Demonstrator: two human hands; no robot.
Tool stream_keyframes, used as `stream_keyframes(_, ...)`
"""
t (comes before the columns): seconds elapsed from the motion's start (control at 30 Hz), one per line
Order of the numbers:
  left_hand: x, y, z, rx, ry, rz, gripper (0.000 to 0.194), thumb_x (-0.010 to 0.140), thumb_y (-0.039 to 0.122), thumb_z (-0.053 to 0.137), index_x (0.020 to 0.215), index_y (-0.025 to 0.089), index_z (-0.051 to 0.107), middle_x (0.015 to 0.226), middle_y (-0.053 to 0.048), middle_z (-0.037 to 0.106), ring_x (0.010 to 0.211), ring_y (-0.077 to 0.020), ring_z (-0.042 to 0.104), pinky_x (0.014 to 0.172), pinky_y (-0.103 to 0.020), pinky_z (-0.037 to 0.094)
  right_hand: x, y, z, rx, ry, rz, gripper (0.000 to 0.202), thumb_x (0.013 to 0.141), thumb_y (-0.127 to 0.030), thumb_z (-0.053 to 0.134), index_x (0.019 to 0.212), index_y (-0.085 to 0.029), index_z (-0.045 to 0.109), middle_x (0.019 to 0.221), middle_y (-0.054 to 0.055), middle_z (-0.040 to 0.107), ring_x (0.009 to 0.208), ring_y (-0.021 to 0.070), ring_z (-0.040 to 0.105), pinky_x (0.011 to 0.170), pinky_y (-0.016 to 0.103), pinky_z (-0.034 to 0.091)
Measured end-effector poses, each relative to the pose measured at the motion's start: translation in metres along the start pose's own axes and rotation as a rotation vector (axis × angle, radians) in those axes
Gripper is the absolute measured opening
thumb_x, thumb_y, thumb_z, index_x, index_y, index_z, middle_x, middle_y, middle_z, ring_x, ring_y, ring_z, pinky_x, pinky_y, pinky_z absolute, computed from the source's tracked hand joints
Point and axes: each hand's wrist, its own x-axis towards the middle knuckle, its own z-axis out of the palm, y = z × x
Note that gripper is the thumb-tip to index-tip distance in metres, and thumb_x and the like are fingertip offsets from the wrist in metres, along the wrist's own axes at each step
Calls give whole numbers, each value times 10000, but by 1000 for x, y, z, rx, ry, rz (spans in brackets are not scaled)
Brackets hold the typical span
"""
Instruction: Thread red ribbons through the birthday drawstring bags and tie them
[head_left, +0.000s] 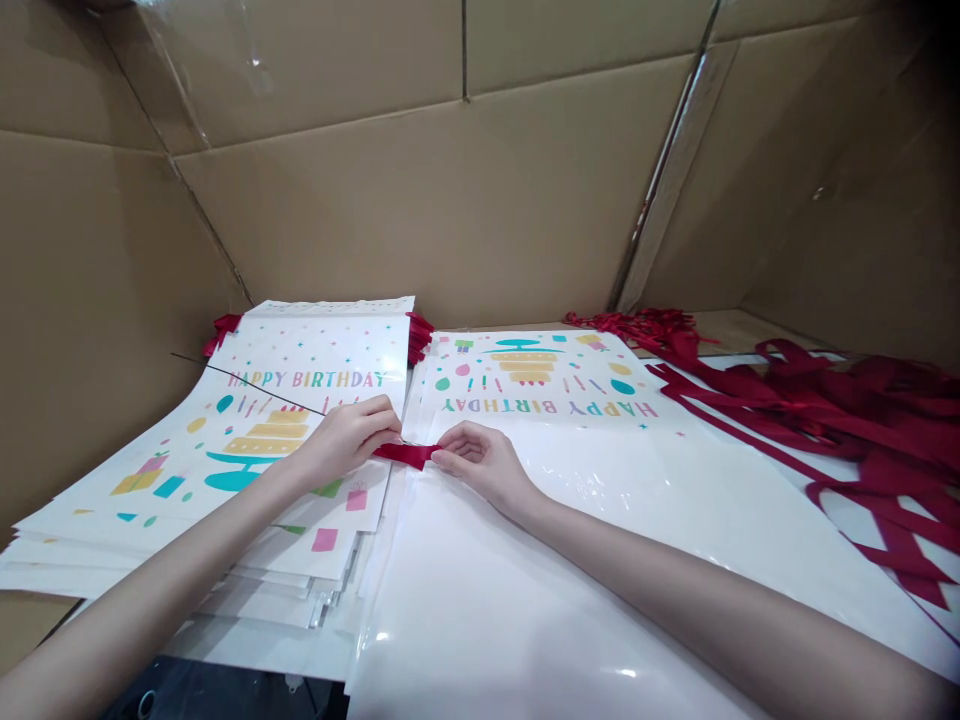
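- Brown cardboard panels [420, 210] with dark seams stand behind and around the work area, with light glinting on parts of them.
- Large glossy white sheets [570, 590] cover the right half of the surface; their far part is printed with a yellow cake, balloons, gifts and HAPPY BIRTHDAY, upside down to the viewer.
- Left of them lies a stack of printed sheets [277, 345], its layers uneven at the near edge, with the same colourful design reading upright.
- Red fabric [421, 338] sticks out past the right edge of this stack near its far end, and more red [223, 330] shows at its left edge.
- At the far right, loose red ribbons [847, 400] lie in an overlapping heap, some trailing over white sheets; a bunch of thin red strands [652, 325] lies beside them, near the cardboard.
- One short red ribbon strip [403, 455] is between the hands, above the meeting edges of the stack and the glossy sheets.
- The left hand [351, 437] is closed, its fingertips clamped on the strip's left end.
- A thin dark rod [247, 380] slants over the stack to the left hand; whether it is gripped is hidden.
- The right hand [480, 465] pinches the strip's right end between thumb and fingers.
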Motion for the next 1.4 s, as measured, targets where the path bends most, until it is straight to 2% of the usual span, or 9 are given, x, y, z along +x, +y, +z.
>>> stream_keyframes(0.17, 1, 1, -1, 28, 30, 25, 271, 943, 196, 369, 796, 176, 595, 818, -18, 560, 703, -116, 527, 642, -209, 388, 1, 2, 0, 59, -17, 3, 252, 667, -334, 726, 813, -150, 635, 767, 36, 652, 703, 143, 608, 649, 256, 471)
stream_keyframes(0.4, 5, 3, -4, 36, 8, 41, 253, 946, 205, 387, 799, 180, 591, 803, -9, 576, 728, -113, 535, 652, -199, 388, 0, 2, 0, 74, -9, 15, 267, 629, -307, 753, 808, -154, 627, 768, 34, 653, 708, 145, 616, 656, 255, 476)
stream_keyframes(0.5, 6, 4, -6, 46, 12, 38, 247, 944, 210, 396, 788, 177, 585, 796, -8, 579, 723, -113, 535, 654, -199, 387, -1, 0, 0, 64, -16, 19, 256, 653, -328, 736, 799, -149, 625, 741, 34, 649, 680, 145, 616, 633, 251, 468)
stream_keyframes(0.67, 10, 5, -11, 72, 38, 36, 258, 943, 225, 394, 775, 176, 584, 782, -9, 579, 699, -115, 527, 643, -205, 386, 0, -2, 0, -26, -39, 5, 273, 744, -421, 649, 736, -150, 624, 626, 13, 592, 584, 126, 554, 552, 236, 414)
stream_keyframes(0.83, 12, 4, -14, 75, 38, 49, 265, 942, 223, 385, 766, 177, 578, 766, -8, 582, 681, -114, 522, 630, -206, 379, 1, -2, -2, -176, 46, -60, 266, 736, -417, 661, 660, -165, 626, 755, 18, 550, 649, 113, 518, 595, 236, 405)
stream_keyframes(1.0, 13, 5, -16, 54, 37, 39, 267, 942, 232, 380, 763, 178, 571, 770, -8, 588, 681, -114, 522, 630, -209, 374, 0, -2, -2, -216, 56, -60, 331, 757, -432, 637, 576, -164, 564, 700, 8, 523, 638, 113, 500, 603, 240, 388)
stream_keyframes(1.23, 14, 4, -19, 72, 4, 41, 281, 947, 248, 373, 761, 175, 571, 753, -11, 582, 677, -120, 516, 627, -212, 375, 0, -1, -1, -33, -37, 12, 238, 752, -369, 629, 654, -161, 567, 642, 5, 597, 601, 114, 508, 564, 225, 370)
stream_keyframes(1.4, 15, 3, -19, 89, 14, 38, 277, 949, 241, 377, 769, 174, 577, 750, -10, 578, 671, -118, 517, 616, -209, 371, 1, -2, -2, -6, -37, 8, 331, 753, -465, 609, 658, -151, 571, 631, 5, 565, 592, 106, 476, 556, 224, 361)
